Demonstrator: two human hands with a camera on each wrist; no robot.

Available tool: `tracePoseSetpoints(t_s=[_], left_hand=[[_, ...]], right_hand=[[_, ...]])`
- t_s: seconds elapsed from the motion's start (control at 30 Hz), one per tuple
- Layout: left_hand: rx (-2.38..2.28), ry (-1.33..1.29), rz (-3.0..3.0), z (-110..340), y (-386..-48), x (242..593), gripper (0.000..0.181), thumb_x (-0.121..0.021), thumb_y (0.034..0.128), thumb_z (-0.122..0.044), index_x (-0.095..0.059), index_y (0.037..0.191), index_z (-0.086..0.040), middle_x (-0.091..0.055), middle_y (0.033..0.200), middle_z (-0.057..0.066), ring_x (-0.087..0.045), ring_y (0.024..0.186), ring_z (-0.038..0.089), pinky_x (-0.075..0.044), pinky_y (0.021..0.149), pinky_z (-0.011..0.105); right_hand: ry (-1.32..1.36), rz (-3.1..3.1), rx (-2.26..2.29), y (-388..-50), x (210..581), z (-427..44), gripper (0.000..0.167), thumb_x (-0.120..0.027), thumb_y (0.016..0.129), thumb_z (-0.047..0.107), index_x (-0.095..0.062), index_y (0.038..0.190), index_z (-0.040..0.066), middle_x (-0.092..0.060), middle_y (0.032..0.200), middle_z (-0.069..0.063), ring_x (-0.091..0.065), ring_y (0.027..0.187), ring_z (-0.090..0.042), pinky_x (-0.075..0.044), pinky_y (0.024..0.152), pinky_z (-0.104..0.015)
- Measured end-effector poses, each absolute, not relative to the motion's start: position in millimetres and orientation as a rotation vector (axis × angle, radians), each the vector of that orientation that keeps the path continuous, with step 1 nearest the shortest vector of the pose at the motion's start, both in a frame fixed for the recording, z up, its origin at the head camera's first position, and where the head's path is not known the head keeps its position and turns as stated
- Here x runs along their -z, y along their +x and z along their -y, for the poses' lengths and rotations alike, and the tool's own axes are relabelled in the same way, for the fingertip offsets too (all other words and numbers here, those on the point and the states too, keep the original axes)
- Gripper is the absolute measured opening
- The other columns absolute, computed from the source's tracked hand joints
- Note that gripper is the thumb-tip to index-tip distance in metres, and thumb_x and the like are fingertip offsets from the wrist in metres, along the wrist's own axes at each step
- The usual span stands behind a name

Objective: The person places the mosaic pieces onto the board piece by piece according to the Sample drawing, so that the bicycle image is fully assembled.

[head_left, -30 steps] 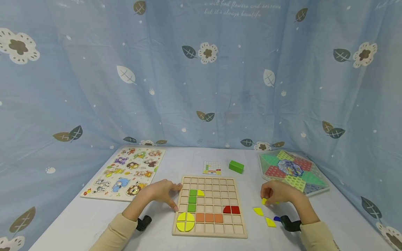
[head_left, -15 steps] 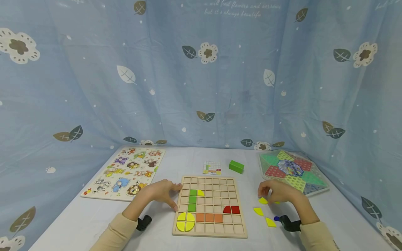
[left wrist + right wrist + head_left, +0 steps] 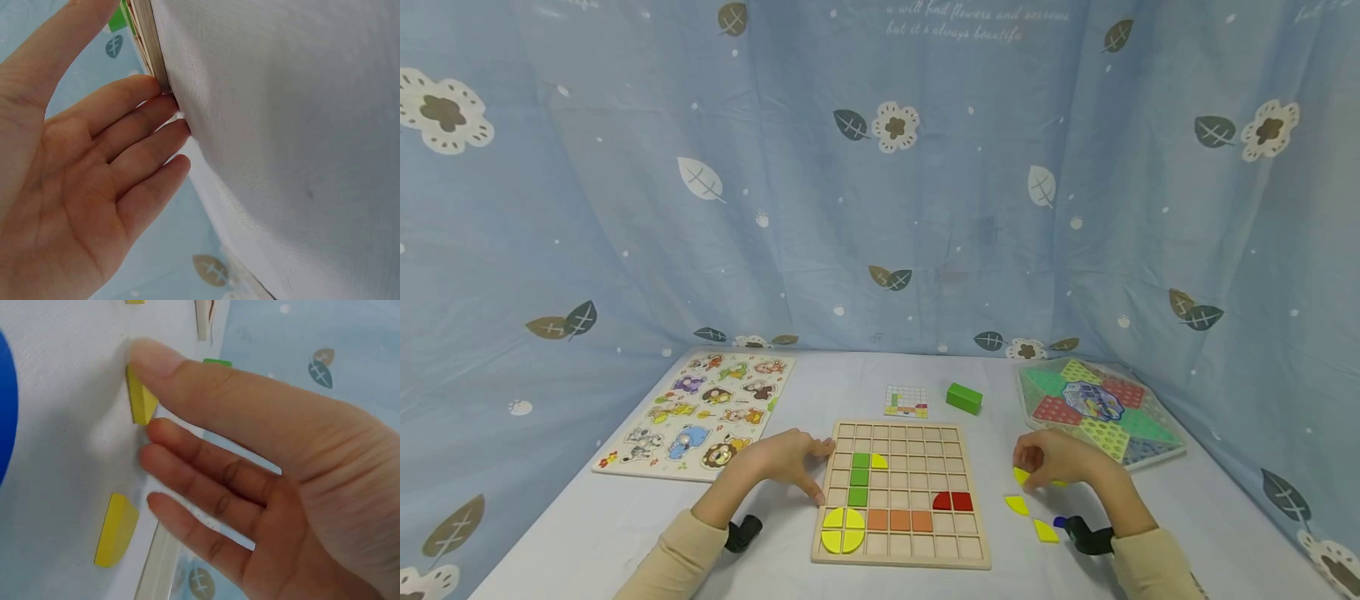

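Note:
A wooden grid board (image 3: 938,433) holds green squares (image 3: 859,477), yellow quarter circles (image 3: 852,541), orange squares (image 3: 900,521) and red pieces (image 3: 961,502). At its left edge my left hand (image 3: 790,458) rests with thumb and fingers spread; in the left wrist view the fingertips (image 3: 178,128) touch the board's side. To the right of the board, my right hand (image 3: 1060,460) has a yellow quarter-circle piece (image 3: 134,400) between thumb and fingers, low over the tabletop. Two more quarter circles lie nearer me, one (image 3: 1017,505) and another (image 3: 1047,532). Another is partly hidden under the hand.
Behind the board lie a pattern card (image 3: 906,401) and a green block (image 3: 964,398). An animal puzzle board (image 3: 655,417) occupies the left, a clear-lidded patterned box (image 3: 1105,408) the right. A blue curtain (image 3: 880,233) hangs behind.
My right hand has shifted slightly left, and the yellow piece at its fingertips has moved left and away from me. My left hand and the board stay in place.

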State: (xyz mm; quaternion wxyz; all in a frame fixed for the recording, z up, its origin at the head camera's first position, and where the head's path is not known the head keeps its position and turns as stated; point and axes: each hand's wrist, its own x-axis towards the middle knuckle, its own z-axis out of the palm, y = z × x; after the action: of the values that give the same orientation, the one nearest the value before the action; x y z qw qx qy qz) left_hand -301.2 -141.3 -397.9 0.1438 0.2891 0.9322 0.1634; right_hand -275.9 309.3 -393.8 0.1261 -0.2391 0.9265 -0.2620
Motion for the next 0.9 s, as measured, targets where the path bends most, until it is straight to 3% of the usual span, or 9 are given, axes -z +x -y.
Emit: tracePoseSetpoints(t_s=[0.2, 0.47, 0.9], left_hand=[[-0.469, 0.834, -2.689, 142, -301, 397, 0.085, -0.087, 0.0654, -0.040, -0.054, 0.137, -0.007, -0.051, 0.141, 0.009, -0.043, 0.132, 0.033, -0.038, 0.106, 0.047], [-0.459, 0.827, -2.695, 141, -300, 397, 0.085, -0.087, 0.0655, -0.040, -0.055, 0.137, -0.008, -0.052, 0.140, 0.010, -0.044, 0.131, 0.033, -0.038, 0.106, 0.047], [-0.455, 0.838, -2.698, 142, -301, 398, 0.085, -0.086, 0.0655, -0.041, -0.055, 0.137, -0.008, -0.052, 0.140, 0.010, -0.044, 0.131, 0.033, -0.038, 0.107, 0.047]], right_hand=[[-0.722, -2.680, 0.776, -276, 393, -308, 0.029, -0.082, 0.071, 0.002, -0.067, 0.094, 0.010, -0.063, 0.084, 0.000, -0.058, 0.079, -0.020, -0.051, 0.062, -0.027], [-0.742, -2.724, 0.766, -276, 396, -305, 0.023, -0.081, 0.074, 0.008, -0.064, 0.090, 0.011, -0.059, 0.081, 0.000, -0.053, 0.074, -0.018, -0.049, 0.061, -0.026], [-0.948, -2.751, 0.807, -276, 388, -290, 0.022, -0.077, 0.082, 0.016, -0.064, 0.099, 0.013, -0.061, 0.088, 0.004, -0.061, 0.081, -0.016, -0.053, 0.066, -0.027]])
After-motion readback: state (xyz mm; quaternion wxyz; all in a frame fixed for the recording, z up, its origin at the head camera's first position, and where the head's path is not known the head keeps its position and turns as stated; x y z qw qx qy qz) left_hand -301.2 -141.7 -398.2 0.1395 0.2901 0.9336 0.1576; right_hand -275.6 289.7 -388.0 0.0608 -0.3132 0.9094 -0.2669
